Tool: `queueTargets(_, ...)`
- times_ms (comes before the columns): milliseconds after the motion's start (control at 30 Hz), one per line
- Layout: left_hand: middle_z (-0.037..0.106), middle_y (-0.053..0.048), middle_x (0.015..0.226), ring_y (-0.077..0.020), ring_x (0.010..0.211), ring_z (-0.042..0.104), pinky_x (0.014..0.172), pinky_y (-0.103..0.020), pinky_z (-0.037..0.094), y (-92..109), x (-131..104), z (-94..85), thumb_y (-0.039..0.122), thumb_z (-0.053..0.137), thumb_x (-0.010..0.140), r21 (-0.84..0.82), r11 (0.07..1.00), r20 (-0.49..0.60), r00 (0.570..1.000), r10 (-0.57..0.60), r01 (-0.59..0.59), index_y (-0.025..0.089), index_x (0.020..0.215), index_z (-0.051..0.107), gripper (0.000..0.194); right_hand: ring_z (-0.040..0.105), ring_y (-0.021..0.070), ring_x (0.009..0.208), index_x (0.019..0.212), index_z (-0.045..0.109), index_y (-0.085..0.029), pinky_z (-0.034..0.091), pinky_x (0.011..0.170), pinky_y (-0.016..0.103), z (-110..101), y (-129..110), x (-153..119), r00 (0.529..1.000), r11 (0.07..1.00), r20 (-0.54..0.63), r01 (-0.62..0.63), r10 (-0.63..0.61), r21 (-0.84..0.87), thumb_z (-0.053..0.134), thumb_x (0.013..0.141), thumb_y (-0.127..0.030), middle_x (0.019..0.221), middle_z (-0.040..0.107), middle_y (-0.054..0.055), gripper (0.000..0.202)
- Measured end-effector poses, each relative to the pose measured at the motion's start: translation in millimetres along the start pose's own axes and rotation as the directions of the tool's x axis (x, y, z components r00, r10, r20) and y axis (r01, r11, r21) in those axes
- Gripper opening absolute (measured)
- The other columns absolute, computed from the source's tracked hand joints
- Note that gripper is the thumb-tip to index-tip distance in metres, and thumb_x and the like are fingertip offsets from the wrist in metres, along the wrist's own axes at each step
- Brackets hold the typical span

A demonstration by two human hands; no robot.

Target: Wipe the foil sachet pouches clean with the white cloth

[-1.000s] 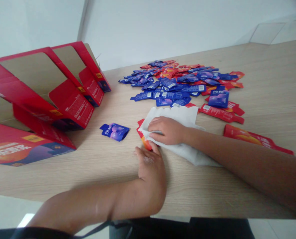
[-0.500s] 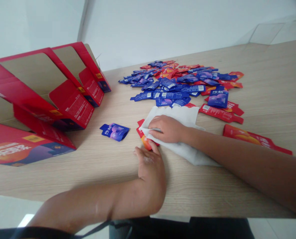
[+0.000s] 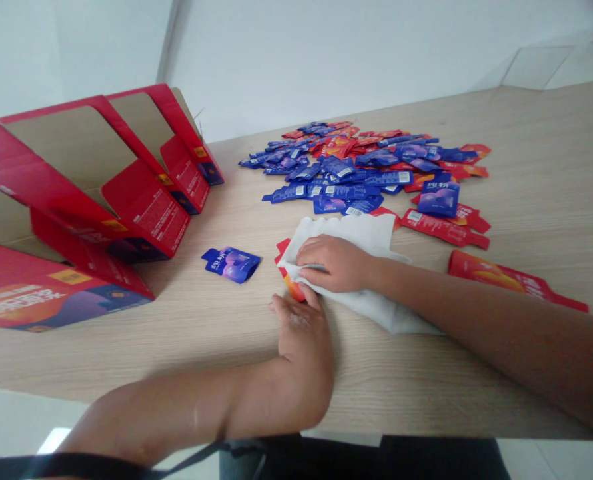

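A red and orange pouch (image 3: pixel 283 250) lies flat on the table, partly covered by a white cloth (image 3: pixel 359 233). My right hand (image 3: pixel 331 262) is closed on the folded edge of this cloth and presses it against the pouch. At the pouch's near end, my left hand (image 3: pixel 301 323) holds it against the tabletop with a digit on its edge; some fingers are hidden below the hand. To the left lies a single blue pouch (image 3: pixel 231 264) with purple fruit printed on it, apart from both hands.
Several open red cartons (image 3: pixel 151 213) stand in a row at the left. A heap of blue and red pouches (image 3: pixel 346 170) spreads toward the wall. Another red pouch (image 3: pixel 511 279) lies right, beyond my right forearm. The table's front edge runs close below my arms.
The right hand and cloth have shifted very slightly over the pouch, covering a little more of its front. The left hand stays in place. The view has moved marginally.
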State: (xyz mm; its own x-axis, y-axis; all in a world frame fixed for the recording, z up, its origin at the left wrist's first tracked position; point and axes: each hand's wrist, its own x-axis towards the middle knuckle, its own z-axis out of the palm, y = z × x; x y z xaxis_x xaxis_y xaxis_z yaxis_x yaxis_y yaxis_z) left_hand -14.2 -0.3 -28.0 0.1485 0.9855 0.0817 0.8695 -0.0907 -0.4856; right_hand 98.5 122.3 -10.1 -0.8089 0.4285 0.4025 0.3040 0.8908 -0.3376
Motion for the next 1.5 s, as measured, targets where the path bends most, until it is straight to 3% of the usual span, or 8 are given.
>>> queueTargets(233,0.075,-0.020,0.095,-0.0256,0.092,0.071,0.100,-0.051,0.046,0.3,-0.5,1.5,0.000,0.029,0.085,-0.045,0.999,-0.018,1.000,-0.021,0.020,0.003,0.131,0.054,0.053,0.058,0.0203,0.081,0.081,0.066,-0.015,0.039,0.078,0.033,-1.7,5.8,1.6,0.995,0.992,-0.006,-0.102,0.101,-0.079,0.045,0.091,-0.026,0.083,0.069,0.009,0.025)
queueTargets(367,0.075,-0.019,0.092,-0.0236,0.089,0.071,0.101,-0.047,0.046,-0.2,-0.4,-1.1,-0.001,0.027,0.086,0.030,1.000,0.010,1.000,0.008,-0.008,0.000,0.132,0.052,0.053,0.058,0.0203,0.081,0.082,0.066,-0.014,0.039,0.079,0.033,-2.3,5.1,1.0,0.997,0.995,-0.005,-0.076,0.075,-0.068,0.045,0.091,-0.027,0.084,0.069,0.010,0.026)
queueTargets(600,0.075,-0.020,0.091,-0.0249,0.091,0.071,0.100,-0.048,0.045,-0.7,0.9,-4.8,-0.002,0.029,0.086,0.013,1.000,0.029,1.000,0.012,-0.012,-0.002,0.134,0.050,0.052,0.058,0.0197,0.082,0.080,0.065,-0.015,0.040,0.079,0.032,-1.1,-0.6,-0.2,1.000,1.000,-0.002,0.007,-0.007,0.005,0.047,0.091,-0.028,0.082,0.067,0.008,0.025)
queueTargets(767,0.075,-0.021,0.089,-0.0242,0.088,0.072,0.100,-0.046,0.046,-1.2,-0.5,-5.3,-0.002,0.027,0.087,0.070,0.997,0.021,0.999,0.030,-0.031,-0.003,0.132,0.051,0.052,0.059,0.0196,0.084,0.082,0.066,-0.015,0.040,0.079,0.032,0.5,-0.3,0.0,1.000,1.000,-0.003,-0.011,0.012,0.023,0.048,0.092,-0.029,0.085,0.068,0.008,0.024)
queueTargets(1167,0.075,-0.021,0.089,-0.0231,0.085,0.072,0.099,-0.047,0.047,2.8,2.3,4.5,0.000,0.027,0.088,0.133,0.991,0.022,1.000,0.021,-0.024,-0.002,0.132,0.052,0.050,0.058,0.0203,0.083,0.080,0.066,-0.015,0.038,0.079,0.033,-2.2,2.3,2.5,0.995,0.989,0.026,-0.097,0.101,-0.115,0.045,0.092,-0.028,0.084,0.069,0.009,0.028)
queueTargets(1500,0.075,-0.019,0.088,-0.0218,0.084,0.072,0.100,-0.048,0.046,2.5,3.7,4.9,0.000,0.026,0.088,0.078,0.997,0.024,1.000,0.009,-0.011,-0.002,0.132,0.052,0.051,0.058,0.0192,0.080,0.077,0.063,-0.016,0.039,0.079,0.032,-1.1,1.9,1.0,0.999,0.998,0.008,-0.032,0.032,-0.062,0.046,0.092,-0.027,0.080,0.067,0.008,0.026)
